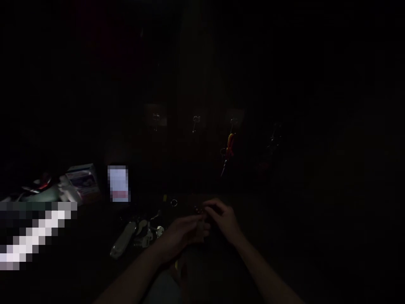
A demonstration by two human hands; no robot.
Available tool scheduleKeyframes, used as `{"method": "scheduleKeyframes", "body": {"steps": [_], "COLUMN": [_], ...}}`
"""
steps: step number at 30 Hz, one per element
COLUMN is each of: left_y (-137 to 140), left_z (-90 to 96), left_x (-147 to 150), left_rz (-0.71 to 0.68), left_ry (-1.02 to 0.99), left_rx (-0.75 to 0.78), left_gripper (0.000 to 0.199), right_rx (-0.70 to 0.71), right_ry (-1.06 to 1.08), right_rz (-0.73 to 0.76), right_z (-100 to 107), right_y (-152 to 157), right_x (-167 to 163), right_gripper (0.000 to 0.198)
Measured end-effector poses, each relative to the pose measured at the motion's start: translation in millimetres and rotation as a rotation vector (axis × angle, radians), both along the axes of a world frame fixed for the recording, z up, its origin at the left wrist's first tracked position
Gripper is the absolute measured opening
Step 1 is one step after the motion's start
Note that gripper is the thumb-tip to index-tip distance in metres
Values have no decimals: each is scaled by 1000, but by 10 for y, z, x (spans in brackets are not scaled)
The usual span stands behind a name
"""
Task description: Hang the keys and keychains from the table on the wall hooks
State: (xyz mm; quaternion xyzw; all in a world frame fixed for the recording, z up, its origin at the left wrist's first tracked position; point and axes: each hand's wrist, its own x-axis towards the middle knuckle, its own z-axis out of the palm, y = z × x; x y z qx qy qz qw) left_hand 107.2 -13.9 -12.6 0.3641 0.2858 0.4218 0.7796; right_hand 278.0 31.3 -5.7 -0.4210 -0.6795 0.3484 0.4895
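small object [198, 210] at right hand [225, 217], box [84, 183] far left, contents unclear

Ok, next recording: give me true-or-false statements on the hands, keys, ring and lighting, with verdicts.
1. The left hand and right hand are close together. True.
2. The keys lie beyond the right hand, at the picture's right edge. False: the keys lie left of the left hand.
3. A red-and-yellow item hangs below a metal hook. True.
4. The metal ring circles a finger. False: the metal ring is apart from both hands.
5. The scene is mostly dark. True.
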Motion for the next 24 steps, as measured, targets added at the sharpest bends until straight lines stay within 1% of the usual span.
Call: {"method": "scheduleKeyframes", "body": {"steps": [3,5,8,15,20,22,24], "left_y": [-2,-1,4,22,23,28,37], "left_z": [-15,-30,-42,10,32,23,10], "left_x": [11,21,31,17,22,30,41], "left_rz": [6,11,49,227,257,275,296], "left_ry": [15,19,69,306,441,493,543], "left_rx": [14,21,72,194,268,317,370], "left_gripper": [36,35,36,27,25,24,23], "right_rx": [102,121,79,-91,-63,-87,-116], "right_ry": [-41,-55,-40,82,166,190,219], "right_rz": [20,-4,-45,-77,0,23,1], "right_z": [-4,0,5,-36,19,47,55], "right_y": [-13,-25,-43,-61,-103,-113,-110], "right_x": [2,4,8,-10,-16,-9,-6], "right_gripper": [14,15,18,24,23,25,27]}}
